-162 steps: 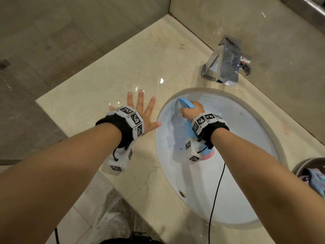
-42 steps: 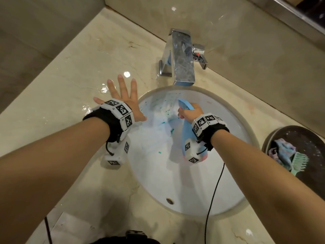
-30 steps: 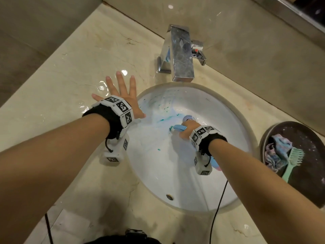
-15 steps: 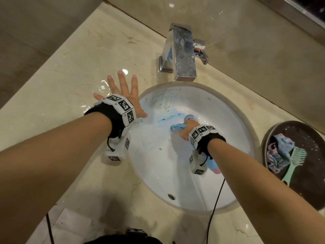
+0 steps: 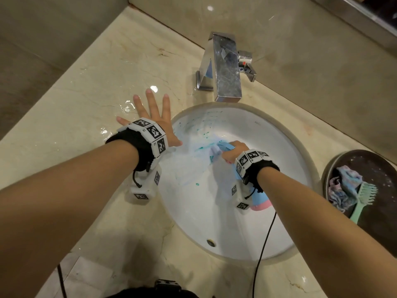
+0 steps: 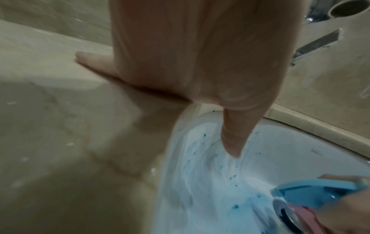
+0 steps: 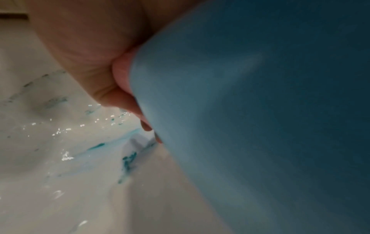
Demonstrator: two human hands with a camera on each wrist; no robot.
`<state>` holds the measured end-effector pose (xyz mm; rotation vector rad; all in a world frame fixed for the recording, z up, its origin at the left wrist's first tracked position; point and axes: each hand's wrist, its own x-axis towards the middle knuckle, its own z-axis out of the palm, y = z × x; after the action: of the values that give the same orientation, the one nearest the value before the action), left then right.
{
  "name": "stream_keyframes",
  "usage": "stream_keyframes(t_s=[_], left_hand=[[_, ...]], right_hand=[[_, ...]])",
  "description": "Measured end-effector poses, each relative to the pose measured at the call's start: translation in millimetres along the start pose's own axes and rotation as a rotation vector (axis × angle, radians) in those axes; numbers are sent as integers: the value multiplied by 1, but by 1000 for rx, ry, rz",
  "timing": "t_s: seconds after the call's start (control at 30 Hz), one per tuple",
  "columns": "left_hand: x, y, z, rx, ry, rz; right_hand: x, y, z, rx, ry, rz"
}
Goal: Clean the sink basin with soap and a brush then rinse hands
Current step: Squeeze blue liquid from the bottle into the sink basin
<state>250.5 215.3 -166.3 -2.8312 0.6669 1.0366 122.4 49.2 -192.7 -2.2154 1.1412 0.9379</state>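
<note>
The white sink basin carries streaks of blue soap on its far left wall. My right hand grips a light-blue soap bottle with a pink base, tipped so that its flip cap points down into the bowl near the drain. In the right wrist view the bottle fills the frame beside my curled fingers. My left hand lies flat with spread fingers on the wet counter at the basin's left rim, thumb hanging over the edge. A green brush lies on a dark plate.
A square chrome faucet overhangs the basin's far rim. The dark round plate at the right also holds a crumpled cloth. Water puddles lie on the marble counter by my left hand. A black cable hangs from my right wrist.
My right hand has lowered the bottle from the basin's far wall toward the drain and tipped its cap downward; more blue soap streaks the bowl. My left hand stays flat on the counter.
</note>
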Motion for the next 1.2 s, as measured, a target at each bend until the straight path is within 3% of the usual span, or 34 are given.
stream_keyframes(t_s=[0.3,0.57,1.2], left_hand=[[0,1,-1,1,-4,8],[1,1,1,-7,12,2],[-3,-2,0,-10,6,34]], right_hand=[[0,-11,-3,37,-7,11],[-7,-31,7,-152,-81,-39],[-19,-26,6,-276,-30,-137]])
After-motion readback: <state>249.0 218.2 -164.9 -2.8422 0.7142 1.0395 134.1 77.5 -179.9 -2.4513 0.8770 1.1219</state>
